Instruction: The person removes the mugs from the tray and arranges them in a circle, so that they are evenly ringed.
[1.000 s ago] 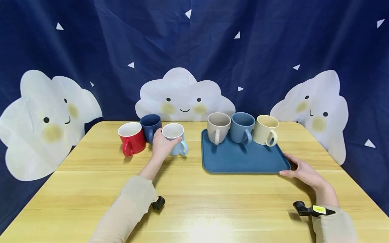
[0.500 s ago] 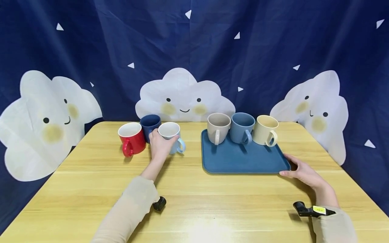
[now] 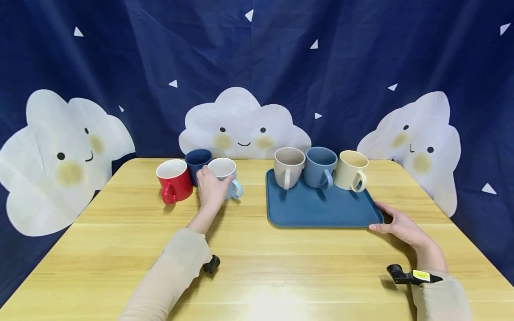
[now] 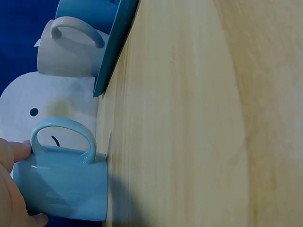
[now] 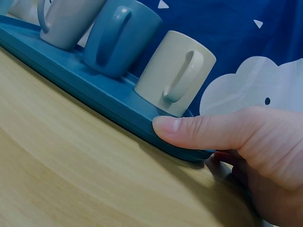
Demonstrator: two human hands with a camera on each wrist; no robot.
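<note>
My left hand (image 3: 213,189) grips a light blue mug (image 3: 234,192) with a white inside. In the left wrist view, that mug (image 4: 66,184) has a thumb near its handle and a fingertip on the opposite side. Close beside it on the left stand a dark blue mug (image 3: 197,158) and a red mug (image 3: 182,185). My right hand (image 3: 401,228) holds the near right corner of a blue tray (image 3: 321,211). Seen from the right wrist, the thumb (image 5: 184,131) lies on the rim of the tray and the other fingers are partly hidden behind the corner.
Along the back of the tray stand a beige mug (image 3: 289,169), a medium blue mug (image 3: 317,171) and a cream mug (image 3: 347,176), handles toward the near side. A wooden table (image 3: 301,267) carries everything. Behind it hangs a navy cloth (image 3: 281,53) with printed clouds.
My left hand has shifted a little left with the light blue mug, closer to the dark blue mug. The right hand and the tray stay where they were.
</note>
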